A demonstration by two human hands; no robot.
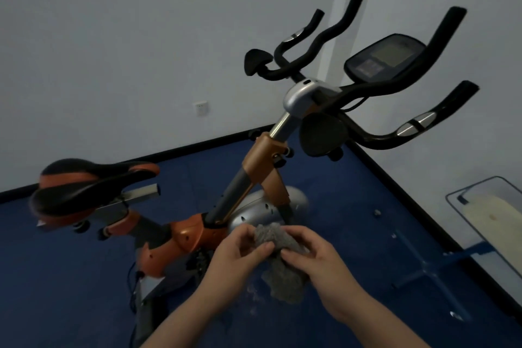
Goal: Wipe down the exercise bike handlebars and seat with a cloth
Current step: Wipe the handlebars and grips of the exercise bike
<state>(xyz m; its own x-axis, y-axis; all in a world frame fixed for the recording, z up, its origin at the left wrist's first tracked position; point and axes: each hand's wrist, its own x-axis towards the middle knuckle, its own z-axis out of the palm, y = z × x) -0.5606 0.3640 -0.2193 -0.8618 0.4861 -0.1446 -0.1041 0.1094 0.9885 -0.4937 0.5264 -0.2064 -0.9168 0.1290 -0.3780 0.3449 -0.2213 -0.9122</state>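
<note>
I see both hands, left hand [237,251] and right hand [316,256], pinching the grey cloth [278,260] (bunched up), well below the handlebars [375,90].

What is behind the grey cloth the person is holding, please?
Behind the cloth, gripped by the left hand and right hand, the bike's silver flywheel cover and blue floor show; the cover's lower edge is hidden.

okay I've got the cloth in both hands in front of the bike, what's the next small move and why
Probably lift the gray cloth up to the nearest black handlebars. Both the left hand and right hand pinch it bunched low, touching neither handlebars nor seat.
</note>
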